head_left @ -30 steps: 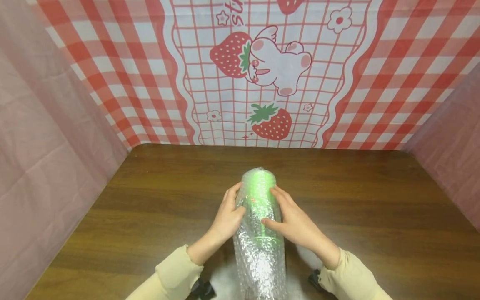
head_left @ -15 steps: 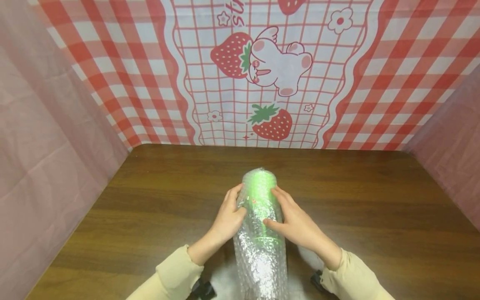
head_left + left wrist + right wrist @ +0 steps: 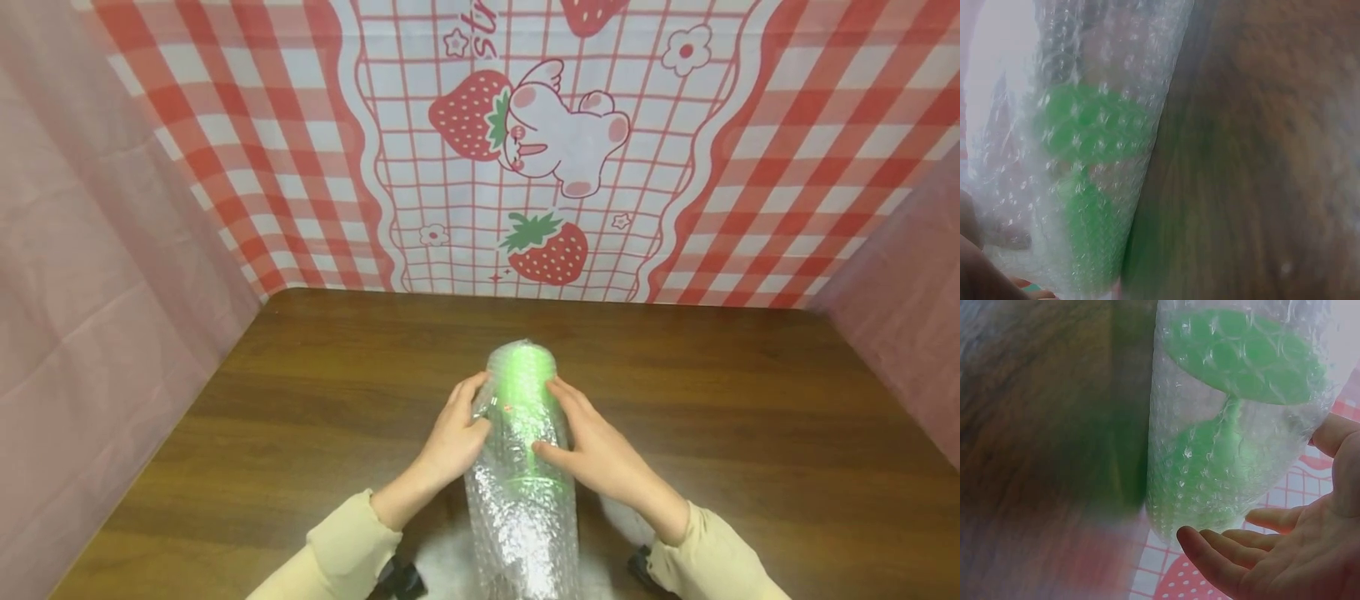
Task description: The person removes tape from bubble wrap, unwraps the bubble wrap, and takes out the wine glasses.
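A bubble wrap package (image 3: 522,533) lies lengthwise on the table, its far end showing a bright green thing (image 3: 523,375) through the clear plastic. In the right wrist view, a green disc (image 3: 1244,356) joins a rounded green part (image 3: 1210,456) by a thin stem; its kind cannot be told through the wrap. On the package's left side rests my left hand (image 3: 453,437), thumb on top; its fingers are mostly hidden in the left wrist view. From the right, my right hand (image 3: 596,437) touches the wrap with fairly straight, spread fingers and its thumb on top.
The brown wooden table (image 3: 337,358) reaches back to a red-and-white checked cloth (image 3: 292,167) printed with strawberries. Pink curtains (image 3: 97,292) hang on both sides. Near the front edge, black items (image 3: 405,579) show beside the cuffs, and a pale patch lies under the package.
The head view has tilted slightly, so the scene sits a little lower. Both hands keep nearly the same places on the package.
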`<state>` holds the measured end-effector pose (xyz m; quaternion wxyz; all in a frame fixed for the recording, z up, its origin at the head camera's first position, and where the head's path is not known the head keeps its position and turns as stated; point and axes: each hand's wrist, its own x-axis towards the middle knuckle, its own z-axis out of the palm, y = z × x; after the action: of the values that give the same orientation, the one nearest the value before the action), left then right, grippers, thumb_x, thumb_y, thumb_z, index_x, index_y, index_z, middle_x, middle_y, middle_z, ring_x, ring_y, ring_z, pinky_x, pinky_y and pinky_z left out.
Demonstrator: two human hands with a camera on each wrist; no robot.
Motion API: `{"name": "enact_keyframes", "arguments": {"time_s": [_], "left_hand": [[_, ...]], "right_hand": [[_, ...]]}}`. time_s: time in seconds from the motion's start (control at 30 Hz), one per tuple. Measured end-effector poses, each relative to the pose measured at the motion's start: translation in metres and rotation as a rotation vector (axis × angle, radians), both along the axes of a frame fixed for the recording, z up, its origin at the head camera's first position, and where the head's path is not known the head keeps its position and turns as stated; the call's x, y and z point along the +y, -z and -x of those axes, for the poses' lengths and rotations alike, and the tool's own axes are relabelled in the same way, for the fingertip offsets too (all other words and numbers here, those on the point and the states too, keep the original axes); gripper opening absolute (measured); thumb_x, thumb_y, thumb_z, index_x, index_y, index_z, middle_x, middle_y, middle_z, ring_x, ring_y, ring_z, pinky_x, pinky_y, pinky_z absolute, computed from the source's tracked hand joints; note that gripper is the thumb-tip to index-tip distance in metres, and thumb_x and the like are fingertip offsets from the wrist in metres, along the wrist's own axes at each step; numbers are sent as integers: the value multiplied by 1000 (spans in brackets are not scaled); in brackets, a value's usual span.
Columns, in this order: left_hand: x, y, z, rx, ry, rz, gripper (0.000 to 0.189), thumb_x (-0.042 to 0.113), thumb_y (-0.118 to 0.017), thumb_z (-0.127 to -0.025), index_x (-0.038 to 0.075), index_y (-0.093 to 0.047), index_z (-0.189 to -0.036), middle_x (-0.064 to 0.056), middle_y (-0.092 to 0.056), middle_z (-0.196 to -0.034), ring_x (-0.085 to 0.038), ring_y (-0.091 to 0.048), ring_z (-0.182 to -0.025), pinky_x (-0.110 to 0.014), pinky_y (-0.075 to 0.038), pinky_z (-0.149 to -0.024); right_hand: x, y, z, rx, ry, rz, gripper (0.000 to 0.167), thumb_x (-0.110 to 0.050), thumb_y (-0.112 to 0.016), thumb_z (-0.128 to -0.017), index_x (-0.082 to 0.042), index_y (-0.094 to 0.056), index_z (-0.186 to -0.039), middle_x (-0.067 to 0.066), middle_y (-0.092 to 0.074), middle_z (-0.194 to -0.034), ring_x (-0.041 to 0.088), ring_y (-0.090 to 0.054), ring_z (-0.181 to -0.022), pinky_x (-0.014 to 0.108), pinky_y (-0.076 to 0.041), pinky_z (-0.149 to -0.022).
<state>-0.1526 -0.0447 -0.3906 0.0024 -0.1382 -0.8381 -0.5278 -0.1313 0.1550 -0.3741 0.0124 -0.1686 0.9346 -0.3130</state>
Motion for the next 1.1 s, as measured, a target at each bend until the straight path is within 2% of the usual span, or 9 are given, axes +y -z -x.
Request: {"name": "enact_keyframes", "arguments": {"time_s": [0.27,0.7,1.1], "left_hand": [[-4,3,1,-7,16,16,63,-1,-45,-76,4,-33,-138,-15,-37,-140,-33,-34,-128,-50,-28,-106],[-10,6,4,1,21,31,62,-2,-45,-75,8,-38,-136,-13,-42,-136,-33,-42,-122,-51,-34,-101],[-16,7,5,-40,53,53,64,-2,-44,-75,11,-36,-137,-13,-41,-137,-33,-44,-119,-53,-37,-97]], "right_hand": [[1,1,-1,-8,-14,7,80,-38,-62,-82,-5,-21,-143,15,-19,-149,37,-32,-129,56,-35,-97],[3,2,-3,-3,-23,3,79,-37,-62,-83,-7,-21,-144,15,-19,-150,39,-34,-127,57,-37,-95],[6,3,-3,-6,-33,18,77,-34,-61,-84,-9,-21,-144,14,-19,-150,38,-34,-127,57,-37,-95]]}}
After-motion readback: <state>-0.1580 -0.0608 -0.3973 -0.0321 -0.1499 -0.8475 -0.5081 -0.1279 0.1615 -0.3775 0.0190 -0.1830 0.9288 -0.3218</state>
